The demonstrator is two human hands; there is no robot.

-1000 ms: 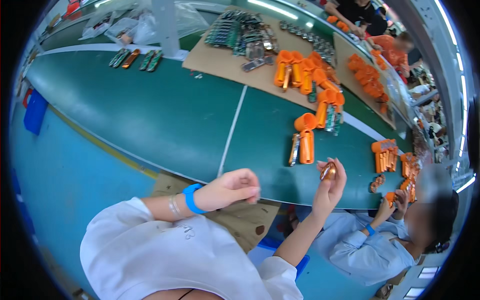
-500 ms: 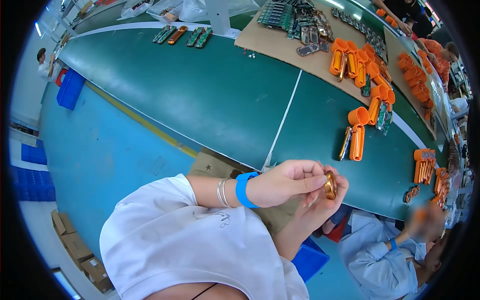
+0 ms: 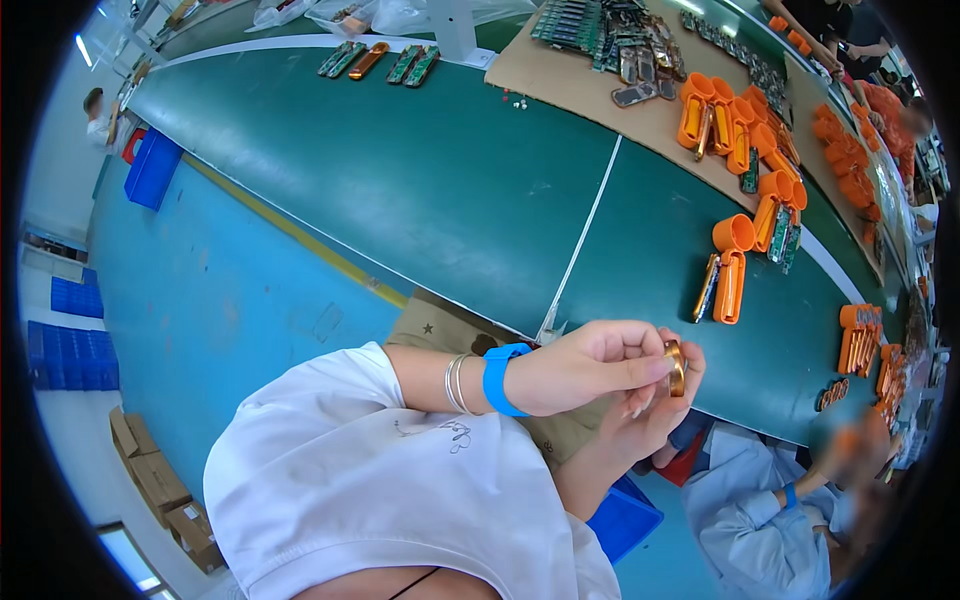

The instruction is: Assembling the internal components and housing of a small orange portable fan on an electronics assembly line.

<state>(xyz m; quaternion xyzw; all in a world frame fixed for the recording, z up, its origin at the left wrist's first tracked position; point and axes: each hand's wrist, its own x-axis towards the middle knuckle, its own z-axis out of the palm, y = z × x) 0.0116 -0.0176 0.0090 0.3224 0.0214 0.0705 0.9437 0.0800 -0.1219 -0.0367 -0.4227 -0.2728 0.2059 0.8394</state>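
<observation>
A shiny copper-coloured ring-like part point(image 3: 677, 370) is held up between my two hands, close to the bench's near edge. My left hand point(image 3: 590, 368), with a blue band at the wrist, pinches its near side between thumb and finger. The fingers of my right hand point(image 3: 650, 425) close around the far side of the same part; my left hand partly hides them. Beyond my hands, an orange plastic housing point(image 3: 732, 285) with a round cup end point(image 3: 734, 233) lies on the green bench, and a slim copper-edged piece point(image 3: 706, 288) lies beside it.
More orange housings point(image 3: 740, 130) and a heap of circuit boards point(image 3: 600, 35) lie on cardboard point(image 3: 540, 75). Small boards point(image 3: 412, 66) sit at the far left of the green bench point(image 3: 400, 180). A co-worker in pale clothing point(image 3: 750, 510) works at my right. Below is a blue bin point(image 3: 625, 520).
The whole view has shifted slightly, so the bench and hands appear a little farther right. Both hands keep their hold on the copper-coloured ring-like part, with little other change.
</observation>
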